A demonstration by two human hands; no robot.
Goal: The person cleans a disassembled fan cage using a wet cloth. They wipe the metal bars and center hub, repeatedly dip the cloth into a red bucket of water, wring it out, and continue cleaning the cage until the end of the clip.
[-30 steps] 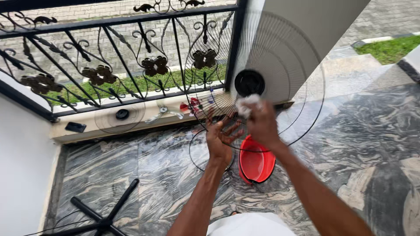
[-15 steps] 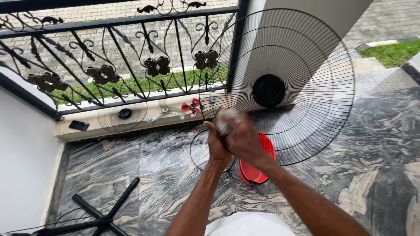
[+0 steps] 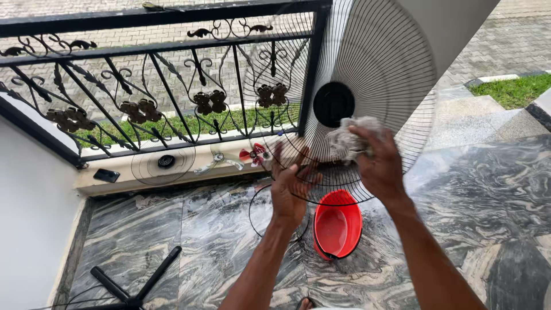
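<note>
Overhead, left hand [image 3: 290, 186] grips fan guard [image 3: 373, 69]; right hand [image 3: 379, 163] clutches rag [image 3: 347, 140].

A red bucket [image 3: 337, 224] is sitting on the marbled floor [image 3: 488, 189], with a thin black ring [image 3: 255, 215] lying just beside it. A second grille [image 3: 163, 163], clear blades [image 3: 218, 161] and a small dark device [image 3: 107, 175] are resting along the ledge [image 3: 86, 183] under the black iron railing [image 3: 149, 86]. A black cross-shaped stand base [image 3: 135, 287] is lying lower left.
</note>
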